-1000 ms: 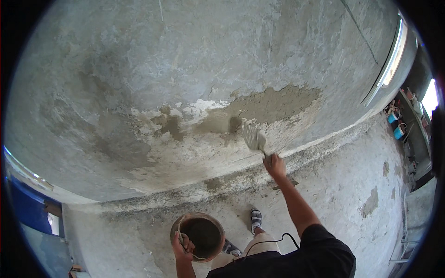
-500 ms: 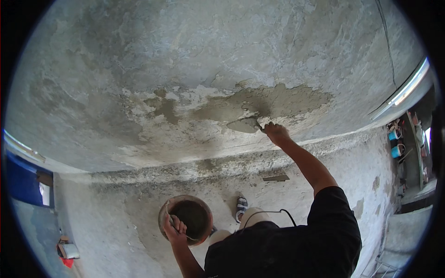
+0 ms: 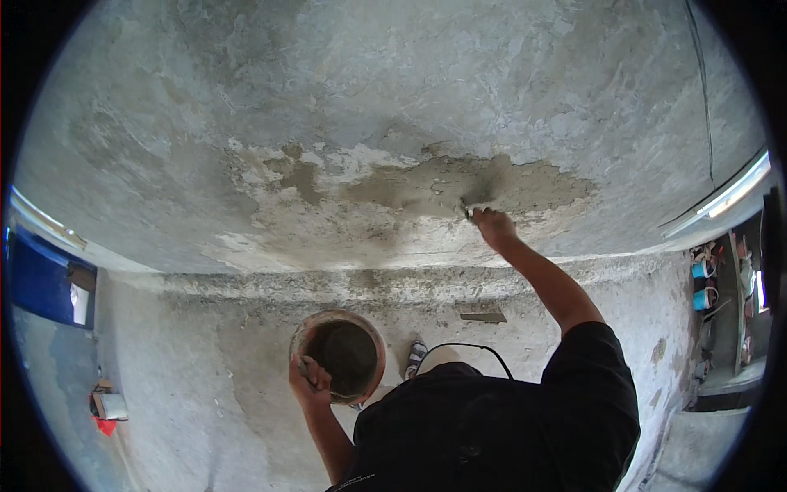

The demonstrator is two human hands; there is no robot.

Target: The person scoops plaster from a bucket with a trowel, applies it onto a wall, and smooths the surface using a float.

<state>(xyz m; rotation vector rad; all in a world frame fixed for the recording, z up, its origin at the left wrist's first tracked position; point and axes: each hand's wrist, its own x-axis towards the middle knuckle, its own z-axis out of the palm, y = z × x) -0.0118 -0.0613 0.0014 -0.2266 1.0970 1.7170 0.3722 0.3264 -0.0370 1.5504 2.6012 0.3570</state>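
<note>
Since half a second ago, the blade of your pointed trowel [image 3: 464, 208] has turned from its broad face to a thin, blurred streak, and your bucket [image 3: 379, 361] appears nearer the wall's foot.

With the clock centred on your view, a blue panel [image 3: 41, 275] stands at 9 o'clock, and a small white box [image 3: 113, 407] with something red under it lies at 8. A wide stretch of bare concrete floor [image 3: 188, 394] runs from there to the bucket at 7, whose round rim is just beside the rough wall base [image 3: 246, 287]. Your left hand [image 3: 313, 380] is curled tight round the bucket's handle, at 8 o'clock on the rim; dark wet mix lies inside. Small white lettering [image 3: 358, 480] crosses your black T-shirt [image 3: 492, 418] near 6, mostly too small to read.

The trowel is between 1 and 2, close to the wall [image 3: 369, 82], over a damp, darker patch [image 3: 541, 184] with ragged edges and pale flaking around it; blur hides whether it touches. Your right hand [image 3: 494, 227], near 3, is closed round its handle. A flat offcut [image 3: 482, 316] lies on the floor at 4. Farther right, a thin cable [image 3: 702, 90] hangs at 2, and blue pails [image 3: 702, 298] stand just past 3.
</note>
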